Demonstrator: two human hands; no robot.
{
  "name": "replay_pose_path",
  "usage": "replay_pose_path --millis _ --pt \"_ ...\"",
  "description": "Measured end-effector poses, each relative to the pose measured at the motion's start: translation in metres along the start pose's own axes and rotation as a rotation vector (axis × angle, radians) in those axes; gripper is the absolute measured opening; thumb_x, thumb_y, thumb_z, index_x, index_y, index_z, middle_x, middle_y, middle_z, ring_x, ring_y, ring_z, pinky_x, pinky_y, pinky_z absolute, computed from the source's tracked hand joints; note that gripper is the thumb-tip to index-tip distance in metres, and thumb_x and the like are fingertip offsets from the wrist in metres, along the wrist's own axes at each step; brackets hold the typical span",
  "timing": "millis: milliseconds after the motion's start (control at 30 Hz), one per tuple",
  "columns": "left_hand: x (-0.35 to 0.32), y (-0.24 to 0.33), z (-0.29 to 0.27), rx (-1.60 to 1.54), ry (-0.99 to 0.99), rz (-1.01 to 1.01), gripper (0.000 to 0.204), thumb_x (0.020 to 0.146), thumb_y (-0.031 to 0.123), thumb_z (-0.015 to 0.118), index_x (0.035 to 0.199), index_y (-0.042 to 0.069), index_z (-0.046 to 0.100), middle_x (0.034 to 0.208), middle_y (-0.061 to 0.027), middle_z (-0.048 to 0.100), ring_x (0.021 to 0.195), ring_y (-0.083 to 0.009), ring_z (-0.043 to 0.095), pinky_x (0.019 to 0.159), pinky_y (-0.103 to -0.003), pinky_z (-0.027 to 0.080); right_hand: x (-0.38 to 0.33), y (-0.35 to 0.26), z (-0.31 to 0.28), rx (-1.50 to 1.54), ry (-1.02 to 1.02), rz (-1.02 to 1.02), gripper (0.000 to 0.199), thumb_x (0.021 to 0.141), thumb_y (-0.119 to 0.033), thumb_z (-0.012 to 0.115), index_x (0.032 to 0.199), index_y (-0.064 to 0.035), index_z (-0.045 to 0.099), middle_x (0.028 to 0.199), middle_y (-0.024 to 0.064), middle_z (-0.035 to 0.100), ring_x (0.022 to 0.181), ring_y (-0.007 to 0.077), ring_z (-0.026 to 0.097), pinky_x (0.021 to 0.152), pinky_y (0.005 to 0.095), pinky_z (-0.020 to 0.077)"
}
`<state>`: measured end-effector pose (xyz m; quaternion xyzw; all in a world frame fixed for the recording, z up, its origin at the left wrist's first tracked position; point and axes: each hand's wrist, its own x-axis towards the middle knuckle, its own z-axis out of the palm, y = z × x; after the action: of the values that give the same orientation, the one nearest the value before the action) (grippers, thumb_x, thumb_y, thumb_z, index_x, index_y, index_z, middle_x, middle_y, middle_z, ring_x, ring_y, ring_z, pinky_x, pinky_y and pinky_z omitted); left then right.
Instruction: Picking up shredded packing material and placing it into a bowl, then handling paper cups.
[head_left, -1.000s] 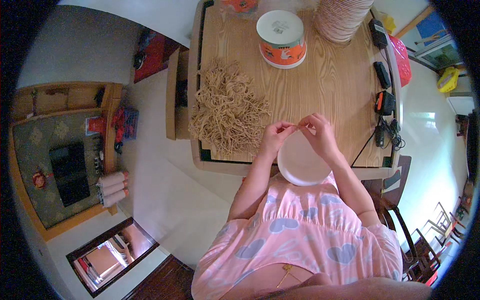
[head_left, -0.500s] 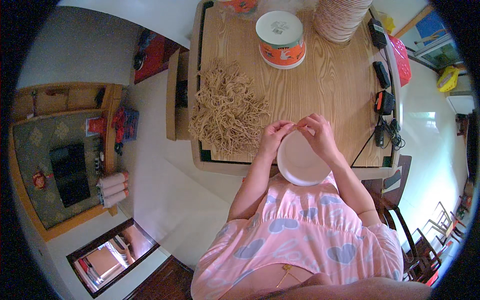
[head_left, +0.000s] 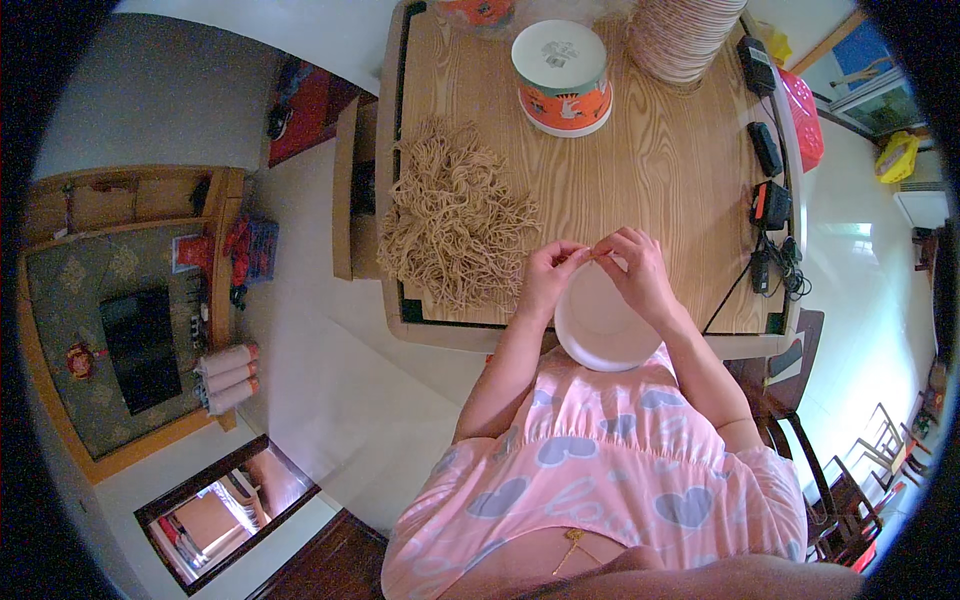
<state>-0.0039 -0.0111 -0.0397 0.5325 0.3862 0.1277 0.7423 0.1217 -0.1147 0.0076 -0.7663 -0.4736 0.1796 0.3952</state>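
Note:
A round white tub (head_left: 606,325) tilts its open side up toward me, between the table's near edge and my lap. At its far left rim my left hand (head_left: 550,278) is closed in a pinch. My right hand (head_left: 640,275) reaches over the far right rim, its thumb and fingers pinched close beside the left fingertips. Whether something thin is held between the fingertips is too small to tell. Left of my left hand lies a loose pile of beige twisted cords (head_left: 455,220).
Farther back on the wood-grain table (head_left: 650,170) stands an orange round tub (head_left: 565,95) with a white top. Behind it to the right rises a tall stack of pale rims (head_left: 685,35). Black power adapters with cables (head_left: 770,205) line the right edge. A cardboard box (head_left: 355,200) adjoins the left edge.
Almost nothing differs. My fingertips shift slightly at the tub's far rim; the tub stays in place.

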Motion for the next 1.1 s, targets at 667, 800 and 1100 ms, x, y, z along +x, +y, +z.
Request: replay_pose_path --millis 667,800,1100 --pt "-0.016 0.011 0.014 0.681 0.199 0.503 0.01 0.074 0.008 0.067 0.083 0.003 0.066 0.08 -0.009 0.059 0.072 -0.0245 0.06 0.062 -0.032 0.048 -0.003 0.004 0.005 -0.02 0.022 -0.007 0.006 0.074 -0.01 0.064 0.079 -0.0066 0.061 0.079 0.0056 0.058 0.08 0.025 0.055 0.071 0.0363 0.0394" --pt "-0.017 0.011 0.015 0.695 0.21 0.475 0.012 0.075 0.004 0.066 0.086 0.004 0.067 0.08 -0.0068 0.06 0.071 -0.0174 0.058 0.059 -0.026 0.045 -0.003 0.003 0.004 -0.019 0.022 -0.009 0.006 0.074 -0.009 0.064 0.079 -0.006 0.061 0.079 0.0061 0.059 0.08 0.0255 0.055 0.071 0.0365 0.0407" --pt "-0.018 0.014 0.014 0.684 0.195 0.509 0.013 0.074 0.006 0.066 0.086 0.004 0.067 0.08 -0.0078 0.06 0.074 -0.0222 0.059 0.064 -0.03 0.047 -0.003 0.003 0.003 -0.005 0.027 -0.01 0.006 0.074 -0.009 0.064 0.079 -0.0058 0.061 0.079 0.006 0.059 0.08 0.0253 0.055 0.072 0.0361 0.0404"
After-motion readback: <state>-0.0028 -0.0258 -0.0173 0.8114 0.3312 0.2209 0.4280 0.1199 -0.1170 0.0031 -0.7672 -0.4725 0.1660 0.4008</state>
